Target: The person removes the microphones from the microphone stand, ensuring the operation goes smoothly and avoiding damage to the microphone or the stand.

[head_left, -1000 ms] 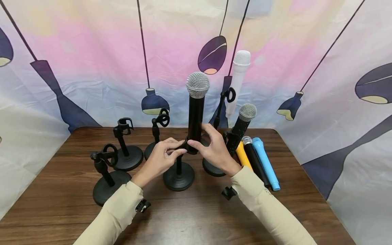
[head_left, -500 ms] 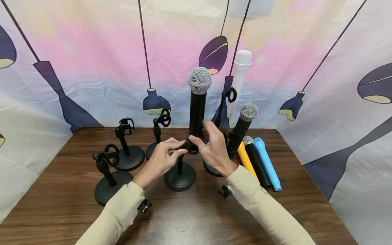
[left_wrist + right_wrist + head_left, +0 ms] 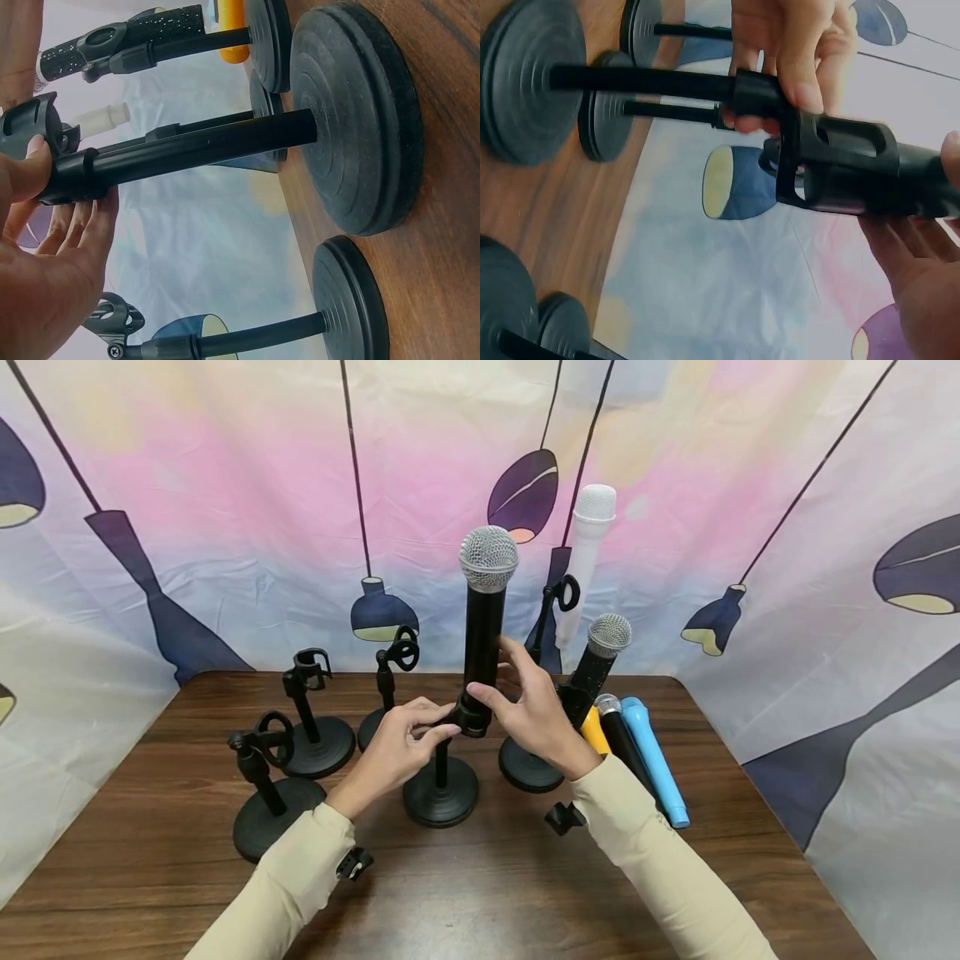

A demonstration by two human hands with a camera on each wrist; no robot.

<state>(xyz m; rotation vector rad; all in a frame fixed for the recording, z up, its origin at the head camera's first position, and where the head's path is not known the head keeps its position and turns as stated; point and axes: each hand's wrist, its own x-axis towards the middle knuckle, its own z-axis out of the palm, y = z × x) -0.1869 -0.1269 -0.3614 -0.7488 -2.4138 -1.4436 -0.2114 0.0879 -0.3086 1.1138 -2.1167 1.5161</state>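
A black microphone (image 3: 484,627) with a silver mesh head stands nearly upright, its lower end inside the black clip (image 3: 472,718) of a desk stand (image 3: 440,797). My left hand (image 3: 392,750) pinches the top of the stand's pole just beneath the clip, as the left wrist view also shows on the pole (image 3: 202,150). Around the microphone's lower body, just above the clip, my right hand (image 3: 542,718) holds with thumb in front and fingers behind. In the right wrist view the clip (image 3: 847,161) wraps the dark barrel, whose head is out of frame.
Three stands with bare clips, one a front stand (image 3: 270,818), are at left. On the right, a speckled microphone (image 3: 592,668) and a white microphone (image 3: 585,560) rise behind my hand. Yellow (image 3: 595,731), black (image 3: 630,747) and blue microphones (image 3: 654,760) lie beside them.
The microphone has risen slightly in the head view since a second ago, then held nearly still. My right hand has slid up its barrel, away from the clip. My left hand keeps its place.
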